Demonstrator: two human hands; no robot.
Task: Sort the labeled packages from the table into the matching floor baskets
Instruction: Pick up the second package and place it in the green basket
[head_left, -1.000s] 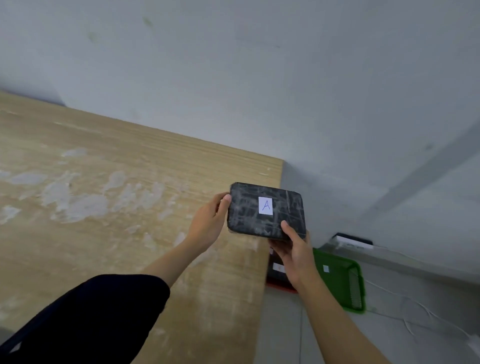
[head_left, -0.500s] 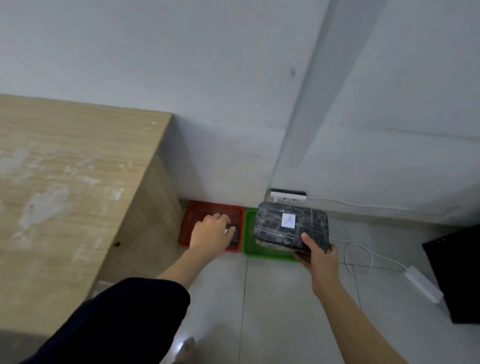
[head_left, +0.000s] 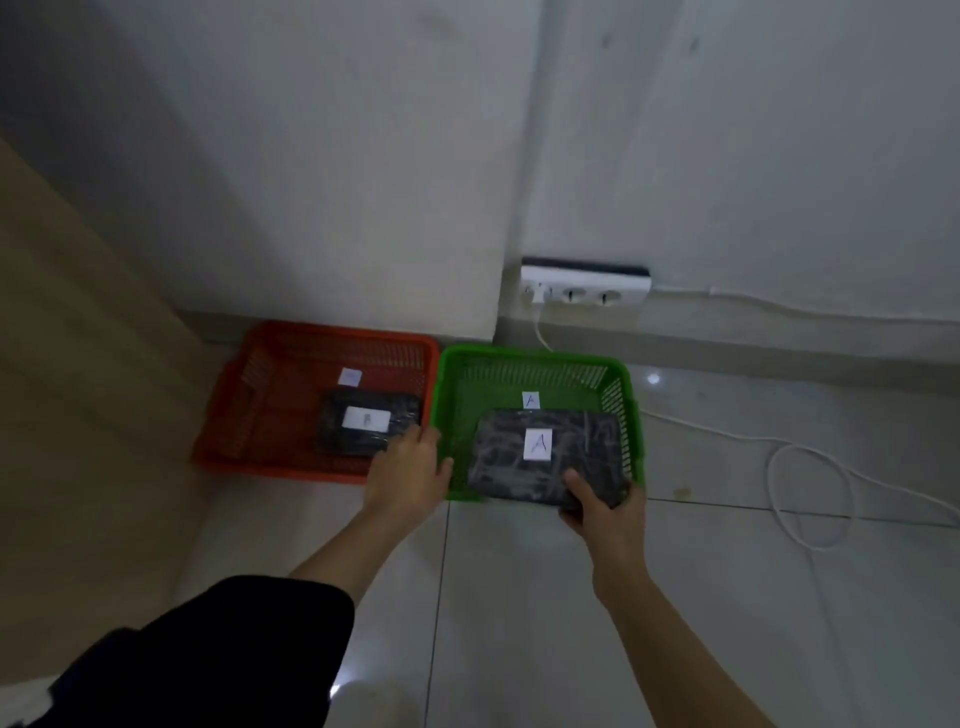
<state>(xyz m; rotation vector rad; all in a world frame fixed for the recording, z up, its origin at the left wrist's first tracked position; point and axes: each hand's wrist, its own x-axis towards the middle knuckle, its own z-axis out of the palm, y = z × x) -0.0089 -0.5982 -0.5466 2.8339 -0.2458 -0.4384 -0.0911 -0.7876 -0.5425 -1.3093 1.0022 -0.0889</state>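
Note:
A black wrapped package with a white "A" label (head_left: 540, 457) is held over the green basket (head_left: 524, 364), which carries its own small "A" tag on the inside. My right hand (head_left: 602, 512) grips the package's near right corner, thumb on top. My left hand (head_left: 410, 473) hovers with fingers apart between the two baskets, holding nothing, its fingertips near the green basket's left rim. The red basket (head_left: 291, 358) to the left holds another black package (head_left: 366, 423) with a white label that I cannot read.
Both baskets stand on the tiled floor against a white wall. The wooden side of the table (head_left: 78, 389) rises at the left. A white power strip (head_left: 584, 286) sits at the wall foot behind the green basket, its white cable (head_left: 810, 467) looping over the floor at right.
The view swung from the tabletop down to the floor. My left hand let go of the "A" package; my right hand carried it down over the green basket.

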